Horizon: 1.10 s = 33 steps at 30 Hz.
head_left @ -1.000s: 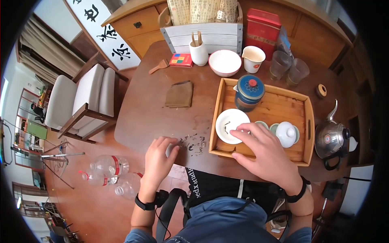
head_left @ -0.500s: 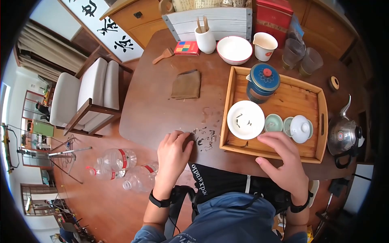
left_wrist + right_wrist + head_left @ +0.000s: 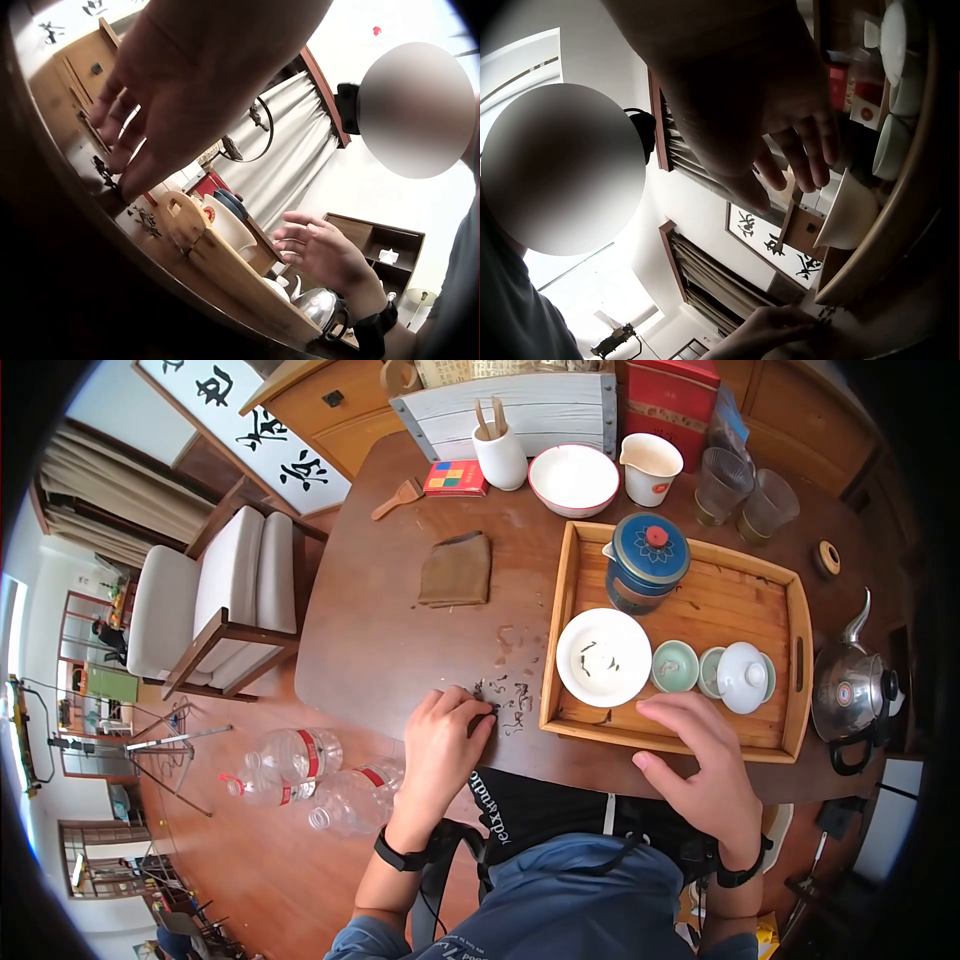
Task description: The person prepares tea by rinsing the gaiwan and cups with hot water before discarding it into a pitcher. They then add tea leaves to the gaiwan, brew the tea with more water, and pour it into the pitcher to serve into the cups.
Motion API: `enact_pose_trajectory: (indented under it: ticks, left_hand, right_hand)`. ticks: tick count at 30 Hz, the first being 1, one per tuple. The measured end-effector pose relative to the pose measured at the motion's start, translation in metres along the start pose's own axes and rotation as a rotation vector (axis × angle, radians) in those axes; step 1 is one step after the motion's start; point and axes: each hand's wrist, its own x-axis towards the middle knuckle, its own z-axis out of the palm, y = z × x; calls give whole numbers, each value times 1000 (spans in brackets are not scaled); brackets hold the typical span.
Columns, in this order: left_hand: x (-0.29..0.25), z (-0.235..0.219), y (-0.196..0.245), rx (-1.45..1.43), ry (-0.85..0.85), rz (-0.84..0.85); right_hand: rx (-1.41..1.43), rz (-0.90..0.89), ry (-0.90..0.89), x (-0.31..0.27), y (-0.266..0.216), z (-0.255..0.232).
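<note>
My left hand (image 3: 440, 740) is at the table's front edge, thumb and index finger pinching at dark tea leaves (image 3: 521, 705) scattered left of the wooden tray (image 3: 735, 615). In the left wrist view, loose leaves (image 3: 146, 221) lie just beyond the fingertips. A white bowl (image 3: 622, 628) with several leaves inside sits at the tray's left. My right hand (image 3: 705, 760) hovers over the tray's front edge, fingers apart and holding nothing. Beside the bowl are small pale green cups (image 3: 675, 666), one partly covered by a white lid (image 3: 742, 678). Behind the bowl stands a blue lidded pot (image 3: 645, 565).
A steel kettle (image 3: 845, 695) stands right of the tray. A folded brown cloth (image 3: 455, 570) lies at its left. Along the back are a red-rimmed bowl (image 3: 573, 478), a white pitcher (image 3: 650, 470), two clear glasses (image 3: 723, 485) and a small brush (image 3: 398, 498).
My right hand has drawn back from the white bowl toward the tray's front edge. The left hand has moved right onto the scattered leaves, its thumb and index finger closing together.
</note>
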Motion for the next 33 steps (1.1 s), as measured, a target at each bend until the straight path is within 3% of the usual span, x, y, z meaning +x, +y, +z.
enact_pose_trajectory:
  ticks: [9,15,21,23,28,31,33]
  left_hand:
    - [6,-7,4,22,29,69]
    - [32,-49,61,-90,119,162]
    - [68,-41,92,-117,170,351]
    - [75,-41,96,-122,202,365]
    - [72,-50,91,-147,222,276]
    - [68,-37,88,-255,216,174]
    - [66,-26,90,-313,233,170]
  right_hand:
    - [30,-24,41,-6,2,-10]
    - [-57,-34,182,-24,5,-41]
    - [-222,-32,342,-64,-5,-105]
    - [-358,-28,470,-94,2,-137]
    - [-525,110,899,-183,70,-203]
    - [-518,261,1040,-202,90,-211]
    - [-532,257,1107,-205,104,-206]
